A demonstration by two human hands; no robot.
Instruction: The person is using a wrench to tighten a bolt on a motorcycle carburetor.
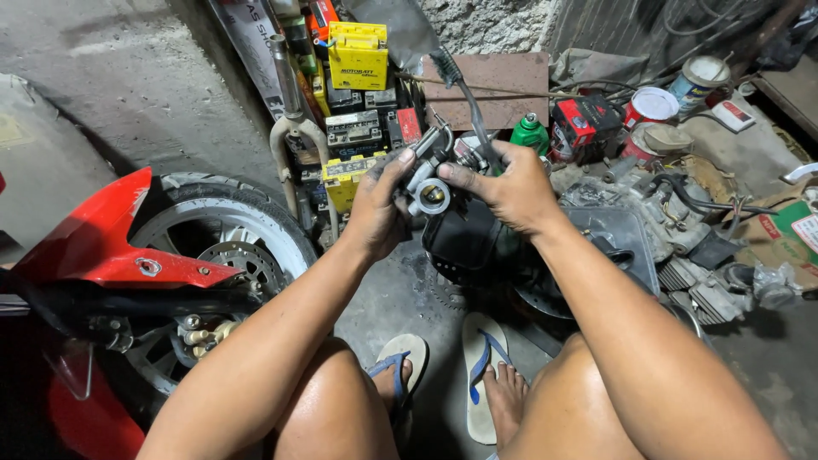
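With the carburettor (429, 175) as the landmark, the scene reads from the left: a red motorcycle fender (94, 234) and its front wheel (226, 234) stand well to the left of and below it, near the person's left knee. The left hand (377, 209) comes up from the lower left, forearm raised and wrist bent, its grip closed around the carburettor's left side with the thumb over the top. The small metal carburettor itself is held in the air in front of the person, off the motorcycle, its round opening turned toward the camera; judging from this, it is already removed and is being inspected or worked on, with nothing yet refitted. The right hand (509, 189) grips the carburettor's right side, fingers pinched on the body near a cable (467, 94) that rises up behind it. Behind the carburettor stands a stack of batteries (358, 94); to its right sit a green bottle (530, 132) and engine parts (682, 230) on the floor.
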